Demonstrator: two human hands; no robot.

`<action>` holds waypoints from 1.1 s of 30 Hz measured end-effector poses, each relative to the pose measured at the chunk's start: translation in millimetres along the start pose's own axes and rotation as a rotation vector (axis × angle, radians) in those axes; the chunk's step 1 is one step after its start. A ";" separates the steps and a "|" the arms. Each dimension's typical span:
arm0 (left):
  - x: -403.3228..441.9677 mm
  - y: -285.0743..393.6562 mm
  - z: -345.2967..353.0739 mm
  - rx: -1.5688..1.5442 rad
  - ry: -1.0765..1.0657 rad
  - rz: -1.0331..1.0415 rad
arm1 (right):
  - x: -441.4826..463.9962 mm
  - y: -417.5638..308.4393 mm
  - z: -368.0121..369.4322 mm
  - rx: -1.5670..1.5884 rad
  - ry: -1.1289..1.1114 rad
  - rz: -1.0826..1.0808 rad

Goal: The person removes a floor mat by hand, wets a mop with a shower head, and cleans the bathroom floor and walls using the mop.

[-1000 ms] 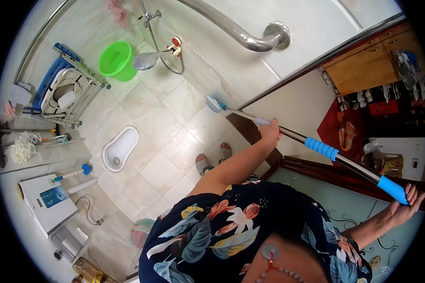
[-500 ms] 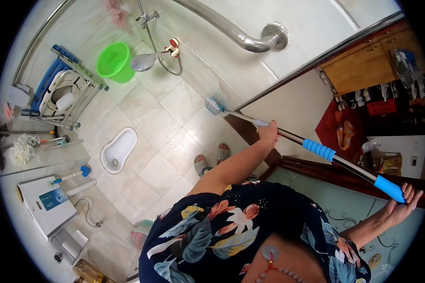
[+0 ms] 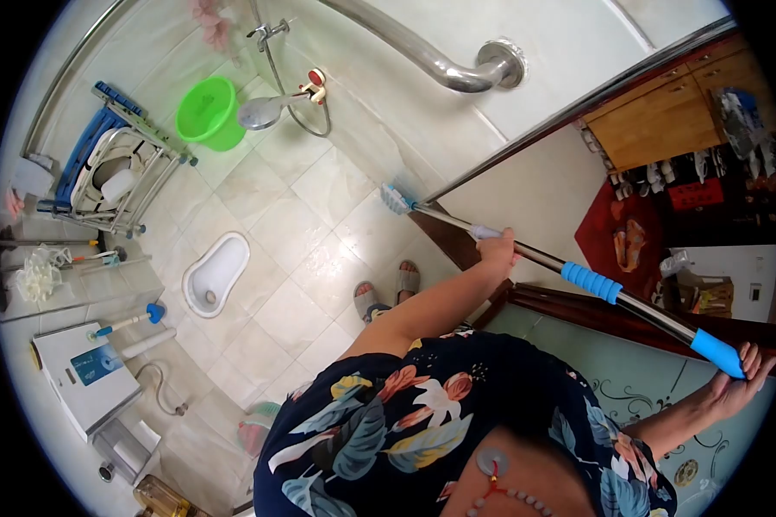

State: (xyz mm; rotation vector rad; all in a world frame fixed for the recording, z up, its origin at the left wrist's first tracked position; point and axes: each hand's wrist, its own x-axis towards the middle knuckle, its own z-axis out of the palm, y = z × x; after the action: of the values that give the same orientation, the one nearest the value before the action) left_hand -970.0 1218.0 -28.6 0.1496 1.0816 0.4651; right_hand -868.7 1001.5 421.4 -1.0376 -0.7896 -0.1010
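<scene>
Both my hands hold a long-handled scrub brush with a silver metal pole (image 3: 543,257) and blue grips. My left hand (image 3: 496,248) is closed around the pole, just behind its pale collar. My right hand (image 3: 740,381) wraps the blue grip (image 3: 717,351) at the pole's end. The brush head (image 3: 397,199), blue with pale bristles, is at the foot of the tiled wall beside the doorway and slightly blurred. Whether its bristles touch the wall or only the floor, I cannot tell.
A squat toilet (image 3: 216,274) is set in the tiled floor. A green bucket (image 3: 209,114) stands near the shower head (image 3: 263,113). At the left is a folded commode chair (image 3: 112,168). A steel grab bar (image 3: 440,65) crosses the wall. Grey slippers (image 3: 366,299) are below me.
The scrub brush has shifted slightly to the right and down along its pole's line, and both hands have moved with it. My grip looks the same.
</scene>
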 end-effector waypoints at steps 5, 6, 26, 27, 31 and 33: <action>11.8 -6.3 0.7 -0.001 0.085 -0.011 | -3.0 3.6 -4.4 0.006 0.043 0.025; 10.8 -5.8 0.7 0.001 0.085 -0.014 | -3.5 3.6 -3.9 0.004 0.045 0.024; -3.3 -12.0 1.8 -0.079 -0.042 0.047 | 10.7 -14.2 -31.7 0.070 -0.058 0.049; -5.0 -9.4 1.7 -0.079 -0.042 0.048 | 8.9 -14.8 -27.9 0.050 -0.028 0.037; -9.5 0.6 -0.6 -0.025 0.011 0.008 | 1.5 -2.6 -17.6 0.049 0.054 0.028; -9.4 -1.4 -1.7 -0.030 0.002 0.000 | 4.4 -4.4 -27.6 0.089 -0.053 0.067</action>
State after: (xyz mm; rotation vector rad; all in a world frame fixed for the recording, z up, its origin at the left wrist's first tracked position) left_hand -974.7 1212.4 -22.2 0.1221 1.0764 0.4811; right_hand -852.5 978.4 420.1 -0.9843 -0.8000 0.0186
